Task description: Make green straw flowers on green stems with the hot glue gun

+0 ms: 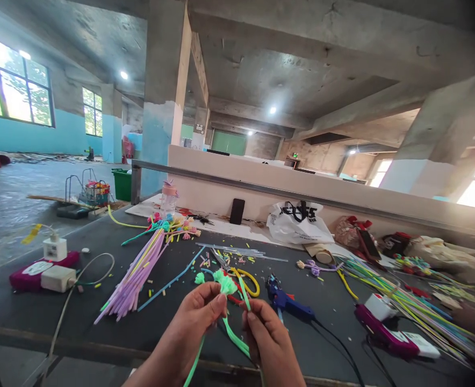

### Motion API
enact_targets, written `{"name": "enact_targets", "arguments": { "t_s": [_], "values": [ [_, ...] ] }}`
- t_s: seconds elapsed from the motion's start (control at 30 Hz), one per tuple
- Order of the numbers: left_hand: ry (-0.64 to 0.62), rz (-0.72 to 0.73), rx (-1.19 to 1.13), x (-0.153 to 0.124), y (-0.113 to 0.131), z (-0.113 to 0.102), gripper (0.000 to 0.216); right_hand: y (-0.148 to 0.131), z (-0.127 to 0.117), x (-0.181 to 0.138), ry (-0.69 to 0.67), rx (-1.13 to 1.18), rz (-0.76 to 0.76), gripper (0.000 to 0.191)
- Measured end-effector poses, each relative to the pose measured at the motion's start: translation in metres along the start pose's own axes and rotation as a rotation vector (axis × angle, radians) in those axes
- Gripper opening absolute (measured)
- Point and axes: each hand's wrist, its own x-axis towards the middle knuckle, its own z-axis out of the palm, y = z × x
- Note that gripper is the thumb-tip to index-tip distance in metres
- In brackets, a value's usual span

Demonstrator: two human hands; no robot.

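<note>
My left hand pinches a bright green fuzzy flower, which looks made of pipe cleaner, by its base. Between the closed thumb and fingers of my right hand is a pale green pipe cleaner, its upper end sticking up beside the flower. Green strands loop below and between both hands. Just beyond lie scissors with yellow and red handles, partly hidden by the right hand's strip. A blue glue gun rests to the right, its cord running toward the front edge.
A bundle of lilac pipe-cleaner stems lies left, beside a power strip. Another power strip and many coloured pipe cleaners occupy the right. Behind stand a bottle, a phone and a white bag.
</note>
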Motion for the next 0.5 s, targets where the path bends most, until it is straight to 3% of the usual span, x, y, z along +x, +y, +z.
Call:
{"name": "enact_targets", "arguments": {
  "t_s": [0.2, 0.5],
  "values": [
    [0.001, 0.03, 0.209, -0.004, 0.0, 0.002, 0.032, 0.006, -0.002, 0.001, 0.022, -0.084, -0.021, 0.036],
    [0.016, 0.075, 0.127, -0.005, -0.016, 0.004, 0.033, 0.017, -0.005, 0.005, -0.017, -0.23, -0.061, 0.031]
  ]
}}
